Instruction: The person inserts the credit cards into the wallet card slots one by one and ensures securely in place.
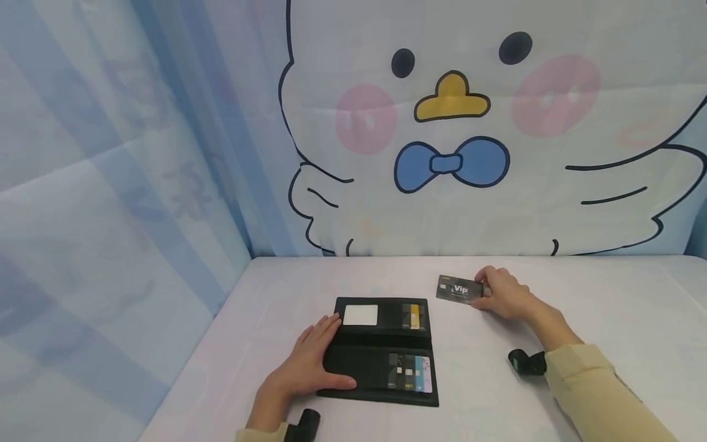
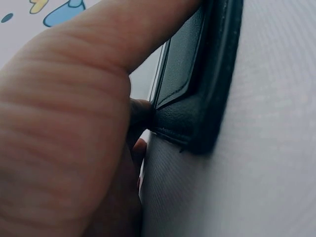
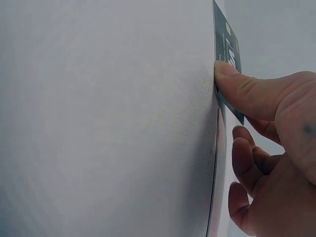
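Observation:
An unfolded black wallet [image 1: 359,341] lies on the table, with several cards in its right-hand slots and a white panel [image 1: 361,315] in its upper half. My left hand [image 1: 306,362] rests on the wallet's left side, fingers fairly straight and thumb stretched over the lower half. In the left wrist view, that thumb lies across the wallet's black edge [image 2: 185,98]. Up and to the right of the wallet, my right hand [image 1: 505,293] pinches a dark grey card [image 1: 455,288] marked "Vip" by its right end. In the right wrist view, the thumb presses on the card's face [image 3: 229,44].
The white table [image 1: 486,387] runs back to a curtain with a cartoon bird print [image 1: 442,215]. On the left hangs a blue-and-white curtain [image 1: 110,245]. Black wrist devices [image 1: 527,363] sit at both of the person's sleeves.

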The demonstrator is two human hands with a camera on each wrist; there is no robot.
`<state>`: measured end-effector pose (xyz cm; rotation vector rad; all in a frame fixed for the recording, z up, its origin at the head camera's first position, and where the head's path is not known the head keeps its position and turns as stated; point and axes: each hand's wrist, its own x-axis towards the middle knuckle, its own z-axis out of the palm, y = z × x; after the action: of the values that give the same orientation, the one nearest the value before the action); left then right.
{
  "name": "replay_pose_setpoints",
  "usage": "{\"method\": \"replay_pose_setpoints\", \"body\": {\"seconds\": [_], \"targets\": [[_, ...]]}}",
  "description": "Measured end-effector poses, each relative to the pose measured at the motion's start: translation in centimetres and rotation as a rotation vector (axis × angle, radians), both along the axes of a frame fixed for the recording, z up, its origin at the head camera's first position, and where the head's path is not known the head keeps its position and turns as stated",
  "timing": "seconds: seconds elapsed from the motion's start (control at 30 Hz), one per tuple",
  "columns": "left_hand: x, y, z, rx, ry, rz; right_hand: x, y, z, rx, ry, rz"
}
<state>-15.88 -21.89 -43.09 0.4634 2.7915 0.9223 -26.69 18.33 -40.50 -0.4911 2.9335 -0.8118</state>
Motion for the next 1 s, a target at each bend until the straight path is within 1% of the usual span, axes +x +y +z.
{"method": "replay_pose_setpoints", "body": {"seconds": [0.13,0.33,0.5,0.67,0.87,1.0], "targets": [[0.0,0.1,0.1,-0.004,-0.008,0.010,0.4,-0.1,0.0,-0.021,0.020,0.019],[0.1,0.2,0.2,-0.005,-0.009,0.009,0.6,-0.2,0.0,-0.036,-0.002,0.012],[0.0,0.1,0.1,-0.002,-0.008,0.008,0.6,-0.2,0.0,-0.036,0.005,0.002],[0.0,0.1,0.1,0.003,-0.007,0.005,1.0,-0.2,0.1,-0.054,0.003,0.017],[-0.1,0.0,0.0,-0.002,-0.003,0.002,1.3,-0.2,0.0,-0.037,-0.020,0.023],[0.0,0.0,0.1,0.005,0.000,-0.001,1.3,-0.2,0.1,-0.030,-0.013,0.022]]}}
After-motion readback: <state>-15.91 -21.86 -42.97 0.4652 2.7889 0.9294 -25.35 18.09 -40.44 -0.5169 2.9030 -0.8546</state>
